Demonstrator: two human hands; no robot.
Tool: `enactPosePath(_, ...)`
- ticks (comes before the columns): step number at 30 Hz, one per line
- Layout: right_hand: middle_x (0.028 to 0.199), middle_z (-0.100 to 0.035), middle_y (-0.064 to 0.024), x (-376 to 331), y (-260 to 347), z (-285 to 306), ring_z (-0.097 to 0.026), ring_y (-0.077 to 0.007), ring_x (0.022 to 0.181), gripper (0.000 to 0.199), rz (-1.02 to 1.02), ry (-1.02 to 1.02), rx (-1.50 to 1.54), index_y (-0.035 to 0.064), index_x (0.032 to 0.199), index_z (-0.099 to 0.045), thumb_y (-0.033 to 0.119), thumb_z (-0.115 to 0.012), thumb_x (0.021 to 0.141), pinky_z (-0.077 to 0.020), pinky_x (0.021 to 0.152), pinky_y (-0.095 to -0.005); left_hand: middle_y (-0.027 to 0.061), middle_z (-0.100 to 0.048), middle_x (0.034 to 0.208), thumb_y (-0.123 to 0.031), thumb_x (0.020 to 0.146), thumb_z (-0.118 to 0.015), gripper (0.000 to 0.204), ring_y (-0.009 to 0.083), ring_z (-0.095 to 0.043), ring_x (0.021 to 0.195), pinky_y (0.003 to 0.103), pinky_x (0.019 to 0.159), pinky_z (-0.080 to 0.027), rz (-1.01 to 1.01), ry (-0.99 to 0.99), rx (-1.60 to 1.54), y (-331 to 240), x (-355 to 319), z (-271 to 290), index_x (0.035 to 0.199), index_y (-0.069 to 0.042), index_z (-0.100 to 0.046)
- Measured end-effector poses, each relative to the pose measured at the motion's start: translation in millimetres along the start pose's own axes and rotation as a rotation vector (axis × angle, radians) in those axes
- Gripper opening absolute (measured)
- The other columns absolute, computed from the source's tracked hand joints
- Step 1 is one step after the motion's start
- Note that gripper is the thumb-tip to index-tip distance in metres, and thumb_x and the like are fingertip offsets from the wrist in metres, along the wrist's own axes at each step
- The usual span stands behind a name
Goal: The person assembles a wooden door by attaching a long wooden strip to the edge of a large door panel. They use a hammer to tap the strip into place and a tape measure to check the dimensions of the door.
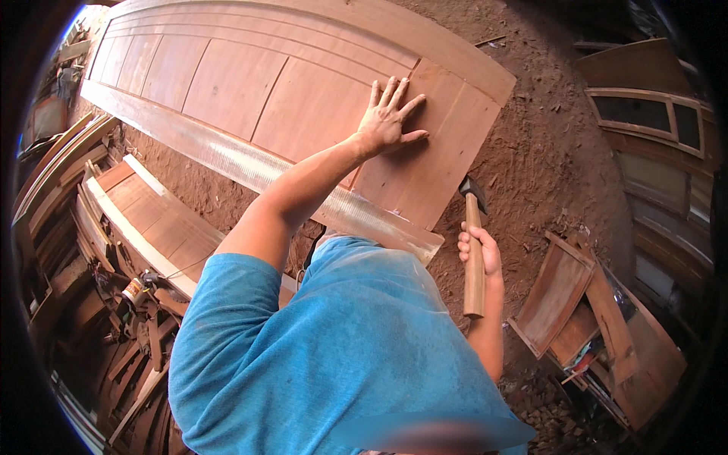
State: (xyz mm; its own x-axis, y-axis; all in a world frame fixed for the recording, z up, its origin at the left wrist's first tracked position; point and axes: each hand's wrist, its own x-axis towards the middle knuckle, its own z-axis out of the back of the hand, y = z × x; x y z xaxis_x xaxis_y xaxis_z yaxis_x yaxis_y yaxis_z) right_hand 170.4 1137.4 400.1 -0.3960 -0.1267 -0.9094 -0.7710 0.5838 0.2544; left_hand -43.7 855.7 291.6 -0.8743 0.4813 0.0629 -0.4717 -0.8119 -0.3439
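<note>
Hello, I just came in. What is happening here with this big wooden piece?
A person in a blue shirt leans over a wooden door lying flat above a sawdust floor. The left hand presses flat on the door near its end, fingers spread. The right hand grips a hammer by its wooden handle, head up, beside the door's edge, not touching it.

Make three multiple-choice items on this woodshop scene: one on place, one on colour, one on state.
1. Where is the left hand?
A. flat on the wooden door panel
B. on the ground
C. on the hammer head

2. What colour is the shirt?
A. red
B. blue
C. white

3. How is the hammer held?
A. lying loose on the ground
B. by its head
C. right hand closed around the wooden handle

Answers: 1 A, its fingers spread on the panel; 2 B, plainly blue; 3 C, the head points up.
</note>
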Motion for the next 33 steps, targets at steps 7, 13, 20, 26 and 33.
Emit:
enactPosePath(7, 0.078, -0.057, -0.0021, -20, -27, -11, -0.057, -0.0135, 0.064, 0.021, -0.234, -0.043, -0.060, 0.0068, 0.105, -0.055, 0.022, -0.061, 0.092, -0.0512, 0.054, -0.0290, 0.0235, -0.024, 0.157, -0.074, 0.086, -0.046, 0.083, 0.0428, -0.018, 0.147, 0.062, 0.117, -0.008, 0.007, -0.003, -0.023, 0, 3, 3, 0.150, -0.022, -0.039)
enactPosePath(13, 0.079, -0.056, -0.0021, -29, -23, 9, -0.057, -0.0128, 0.065, 0.027, -0.217, 0.003, 0.023, 0.0060, 0.113, -0.050, 0.021, -0.059, 0.093, -0.0493, 0.052, -0.0274, 0.0230, -0.024, 0.158, -0.073, 0.087, -0.047, 0.082, 0.0421, -0.018, 0.147, 0.062, 0.118, -0.009, 0.000, -0.022, -0.045, 3, 0, 2, 0.150, -0.022, -0.039)
enactPosePath(20, 0.079, -0.057, -0.0028, -41, -36, -10, -0.057, -0.0136, 0.063, 0.025, -0.221, -0.137, -0.049, 0.0045, 0.110, -0.053, 0.021, -0.060, 0.092, -0.0504, 0.052, -0.0287, 0.0229, -0.025, 0.157, -0.072, 0.086, -0.048, 0.082, 0.0413, -0.017, 0.147, 0.061, 0.118, -0.008, 0.003, -0.018, -0.073, 3, 2, 4, 0.150, -0.021, -0.040)
enactPosePath(26, 0.079, -0.058, -0.0030, -38, -31, -4, -0.057, -0.0128, 0.065, 0.028, -0.224, -0.067, -0.070, 0.0048, 0.111, -0.053, 0.022, -0.061, 0.091, -0.0500, 0.053, -0.0276, 0.0209, -0.037, 0.149, -0.057, 0.089, -0.056, 0.071, 0.0372, -0.029, 0.142, 0.054, 0.117, -0.017, 0.038, -0.118, -0.174, 2, -8, 12, 0.145, -0.013, -0.044)
enactPosePath(33, 0.079, -0.058, -0.0032, -54, -42, 2, -0.057, -0.0132, 0.064, 0.027, -0.248, -0.135, -0.108, 0.0061, 0.111, -0.054, 0.022, -0.062, 0.091, -0.0497, 0.053, -0.0285, 0.0137, -0.060, 0.113, -0.028, 0.085, -0.069, 0.051, 0.0307, -0.054, 0.109, 0.043, 0.099, -0.039, 0.331, 0.112, -0.331, -16, -137, 57, 0.128, -0.004, -0.056)
